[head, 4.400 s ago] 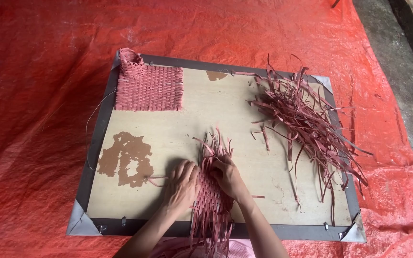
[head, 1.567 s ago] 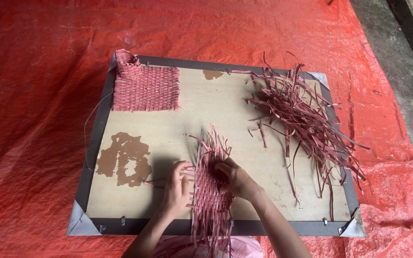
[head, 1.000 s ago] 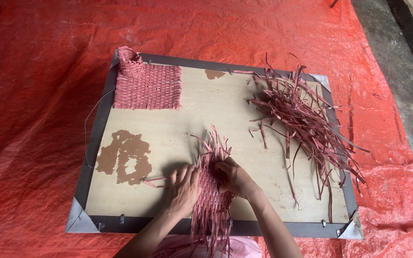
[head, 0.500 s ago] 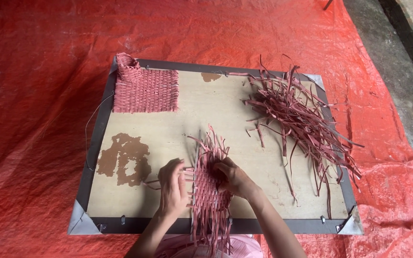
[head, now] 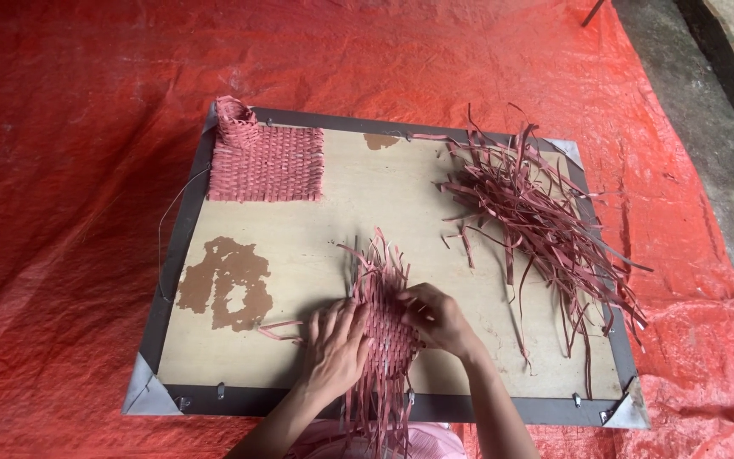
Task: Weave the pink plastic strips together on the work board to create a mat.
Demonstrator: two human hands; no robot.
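A half-woven mat of pinkish-red strips (head: 381, 319) lies near the front edge of a framed wooden board (head: 324, 225), loose strip ends fanning out at its far end and over the near edge. My left hand (head: 334, 343) rests flat on the mat's left side, fingers spread beside a strip that sticks out to the left. My right hand (head: 435, 316) pinches strips at the mat's right edge.
A finished woven square (head: 265, 160) with a rolled corner sits at the board's back left. A loose heap of strips (head: 537, 221) covers the right side. A brown patch (head: 224, 280) marks the board's left. A red tarp (head: 61, 170) lies underneath, grey ground (head: 724, 110) to the right.
My left hand has shifted from curled fingers at the mat's left edge to lying flat on it. My right hand stays at the right edge, working the strips.
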